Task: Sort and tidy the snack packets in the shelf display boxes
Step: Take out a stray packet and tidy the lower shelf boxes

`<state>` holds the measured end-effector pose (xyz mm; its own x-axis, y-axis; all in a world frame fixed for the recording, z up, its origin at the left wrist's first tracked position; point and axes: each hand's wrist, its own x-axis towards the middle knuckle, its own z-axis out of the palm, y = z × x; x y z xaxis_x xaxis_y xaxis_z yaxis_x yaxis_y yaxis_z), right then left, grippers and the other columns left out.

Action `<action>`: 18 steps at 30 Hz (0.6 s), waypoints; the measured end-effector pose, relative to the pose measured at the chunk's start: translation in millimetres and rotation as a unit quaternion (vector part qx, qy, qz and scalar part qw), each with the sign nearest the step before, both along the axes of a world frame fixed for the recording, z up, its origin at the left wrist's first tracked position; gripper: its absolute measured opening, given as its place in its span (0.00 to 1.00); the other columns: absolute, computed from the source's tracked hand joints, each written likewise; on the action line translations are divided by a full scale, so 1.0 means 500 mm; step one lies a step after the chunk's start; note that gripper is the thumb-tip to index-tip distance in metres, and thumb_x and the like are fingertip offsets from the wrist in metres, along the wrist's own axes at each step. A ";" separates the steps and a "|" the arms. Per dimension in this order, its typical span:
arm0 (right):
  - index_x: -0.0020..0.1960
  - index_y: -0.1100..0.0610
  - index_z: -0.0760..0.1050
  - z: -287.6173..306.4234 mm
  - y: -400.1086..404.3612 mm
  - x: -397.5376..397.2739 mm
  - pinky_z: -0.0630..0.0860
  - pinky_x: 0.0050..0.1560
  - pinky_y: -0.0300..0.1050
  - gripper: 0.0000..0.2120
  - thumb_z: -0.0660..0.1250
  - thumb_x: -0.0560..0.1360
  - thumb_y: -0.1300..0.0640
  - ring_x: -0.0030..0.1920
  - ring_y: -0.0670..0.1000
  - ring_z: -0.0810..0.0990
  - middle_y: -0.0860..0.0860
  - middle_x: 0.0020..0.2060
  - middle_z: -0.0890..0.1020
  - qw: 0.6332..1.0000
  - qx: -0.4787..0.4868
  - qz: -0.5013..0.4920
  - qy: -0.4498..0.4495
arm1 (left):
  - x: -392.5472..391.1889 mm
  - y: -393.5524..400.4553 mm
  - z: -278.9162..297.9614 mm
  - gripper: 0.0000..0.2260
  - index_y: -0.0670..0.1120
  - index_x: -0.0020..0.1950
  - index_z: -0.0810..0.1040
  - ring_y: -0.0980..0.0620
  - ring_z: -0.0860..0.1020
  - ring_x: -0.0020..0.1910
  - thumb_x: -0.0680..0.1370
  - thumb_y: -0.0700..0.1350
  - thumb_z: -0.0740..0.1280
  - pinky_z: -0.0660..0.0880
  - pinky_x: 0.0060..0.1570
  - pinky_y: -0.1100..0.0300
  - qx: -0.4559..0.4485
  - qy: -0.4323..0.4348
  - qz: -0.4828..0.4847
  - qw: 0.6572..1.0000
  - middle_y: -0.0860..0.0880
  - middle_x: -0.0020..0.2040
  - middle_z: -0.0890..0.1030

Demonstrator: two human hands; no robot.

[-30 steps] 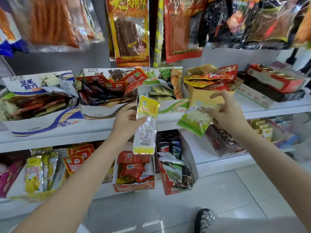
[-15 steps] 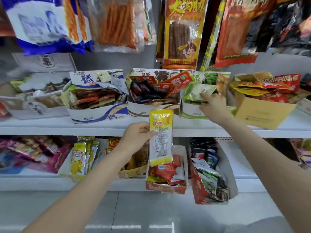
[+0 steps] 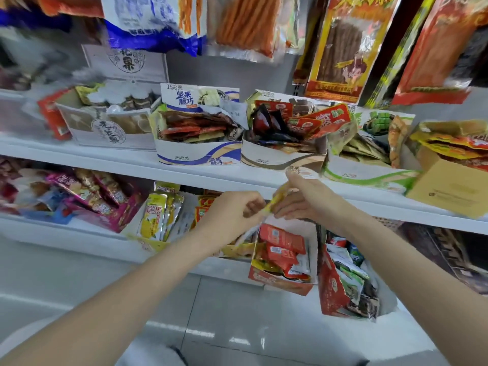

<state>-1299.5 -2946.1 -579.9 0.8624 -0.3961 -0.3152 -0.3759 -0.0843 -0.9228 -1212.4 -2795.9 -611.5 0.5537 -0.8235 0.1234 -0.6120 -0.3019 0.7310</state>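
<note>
Snack packet, yellow (image 3: pixel 274 203), held edge-on between both hands in front of upper shelf (image 3: pixel 200 173) lip; motion-blurred, print unreadable. Left hand (image 3: pixel 232 215) curled round its lower part; right hand (image 3: pixel 303 199) meeting it at the top, fingers fairly straight, grip hard to judge.

Upper shelf, left to right:
- grey-white display box (image 3: pixel 111 133), pale packets inside, contents indistinct.
- blue-white box (image 3: pixel 198 154), stacked flat red, brown, yellow packets.
- brown-white box (image 3: pixel 280 157), red and dark packets, jumbled, some standing above rim.
- green-white box (image 3: pixel 364 175), olive-green packets lying flat.
- plain cardboard box (image 3: pixel 454 188), yellow-orange packets; cut off at right edge.

Lower shelf (image 3: pixel 79 233): loose pink and purple packets (image 3: pixel 87 196); yellow packets upright (image 3: pixel 155 217); red box (image 3: pixel 282 280) with red packets; red box (image 3: pixel 340 286) tilted forward, mixed green-white packets.

Large hanging bags (image 3: pixel 340 48) above, tops cropped, blurred. Box behind left hand mostly hidden.

White shelving, grey back panel, pale tiled floor (image 3: pixel 237 326) below.
</note>
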 end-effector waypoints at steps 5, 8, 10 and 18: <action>0.38 0.56 0.79 -0.049 0.064 0.060 0.76 0.40 0.42 0.12 0.71 0.69 0.47 0.35 0.49 0.77 0.53 0.36 0.82 0.969 -0.237 0.069 0.002 | 0.070 0.133 -0.056 0.05 0.49 0.50 0.79 0.59 0.78 0.44 0.75 0.42 0.68 0.74 0.43 0.69 0.088 0.021 -0.003 0.996 0.55 0.44 0.80; 0.39 0.51 0.74 -0.079 0.124 0.104 0.65 0.31 0.32 0.07 0.71 0.71 0.59 0.29 0.42 0.69 0.42 0.31 0.73 0.924 -0.347 0.152 -0.047 | 0.149 0.234 -0.139 0.09 0.47 0.56 0.77 0.51 0.78 0.52 0.76 0.44 0.66 0.75 0.52 0.57 0.219 -0.036 0.063 0.973 0.49 0.53 0.79; 0.46 0.54 0.74 -0.108 0.165 0.152 0.66 0.33 0.31 0.07 0.68 0.72 0.64 0.31 0.41 0.71 0.40 0.31 0.71 0.899 -0.395 0.167 -0.086 | 0.196 0.291 -0.191 0.14 0.45 0.61 0.74 0.46 0.75 0.57 0.76 0.44 0.65 0.73 0.56 0.53 0.292 -0.056 0.093 0.950 0.45 0.58 0.76; 0.70 0.50 0.61 -0.234 0.295 0.364 0.65 0.31 0.42 0.27 0.60 0.74 0.68 0.41 0.55 0.76 0.53 0.39 0.75 0.805 -0.526 0.260 -0.092 | 0.299 0.354 -0.256 0.28 0.41 0.73 0.60 0.45 0.59 0.73 0.76 0.47 0.65 0.65 0.67 0.53 0.399 0.010 0.071 0.914 0.43 0.76 0.54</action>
